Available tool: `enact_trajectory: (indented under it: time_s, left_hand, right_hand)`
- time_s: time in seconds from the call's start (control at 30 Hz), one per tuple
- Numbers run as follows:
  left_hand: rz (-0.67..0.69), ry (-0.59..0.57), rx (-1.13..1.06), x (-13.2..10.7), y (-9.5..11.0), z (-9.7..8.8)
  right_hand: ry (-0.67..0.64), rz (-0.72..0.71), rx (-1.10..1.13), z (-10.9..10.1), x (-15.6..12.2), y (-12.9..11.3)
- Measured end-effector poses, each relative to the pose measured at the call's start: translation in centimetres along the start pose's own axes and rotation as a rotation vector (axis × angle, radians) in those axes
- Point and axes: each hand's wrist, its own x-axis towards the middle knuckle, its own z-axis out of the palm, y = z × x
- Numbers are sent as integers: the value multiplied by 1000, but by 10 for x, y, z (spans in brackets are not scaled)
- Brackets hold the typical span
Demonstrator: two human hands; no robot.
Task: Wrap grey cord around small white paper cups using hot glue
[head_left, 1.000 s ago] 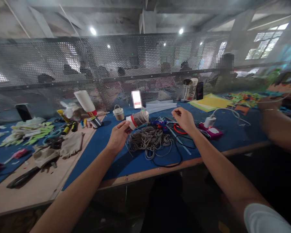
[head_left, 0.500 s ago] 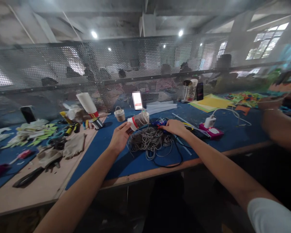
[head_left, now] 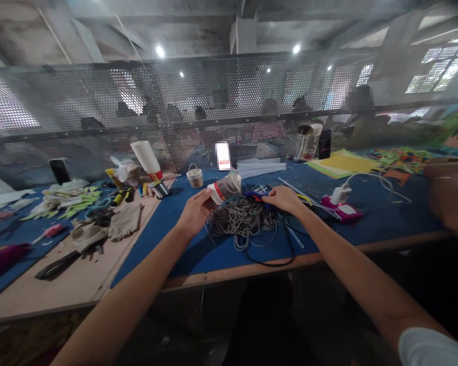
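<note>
Head view, and both hands are busy over the blue desk (head_left: 152,239)! The left hand (head_left: 196,209) has its fingers and thumb pinched on the white end of a paper cup (head_left: 229,189), tipped on its side, red band showing, grey cord wrapped round the rest; it's up above the desktop, back beyond the front edge. And the right hand (head_left: 286,199): fingers curled closed on a blue glue gun (head_left: 254,193), its front end pointing left, just beside the cup.

Right below them, a heap of grey cord (head_left: 242,218) sprawls towards the desk's front edge, and a black cable (head_left: 270,265) loops close to that edge. To the right of the gripping hand sits a magenta box (head_left: 345,212), a white charger (head_left: 341,194) on it. Towards the back edge, a small handled cup (head_left: 194,178) stands upright, a lit phone (head_left: 223,155) to its right. Far right, another person's forearm (head_left: 452,206) reaches over the desk.
</note>
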Motion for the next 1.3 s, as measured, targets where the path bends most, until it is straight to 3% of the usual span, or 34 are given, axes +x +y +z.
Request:
enact_trajectory:
  time_s: [0.23, 0.6, 1.07, 1.3]
  left_hand:
    - [1, 25, -16, -1, 2, 3]
    - [10, 34, -17, 1, 2, 1]
    - [67, 60, -15, 5, 4, -4]
    - [75, 66, -25, 4, 5, -2]
  right_hand:
    - [-10, 4, -29, 5, -2, -5]
    - [0, 11, -13, -5, -9, -4]
    - [263, 34, 230, 1, -43, -32]
    - [477, 15, 221, -5, -60, -19]
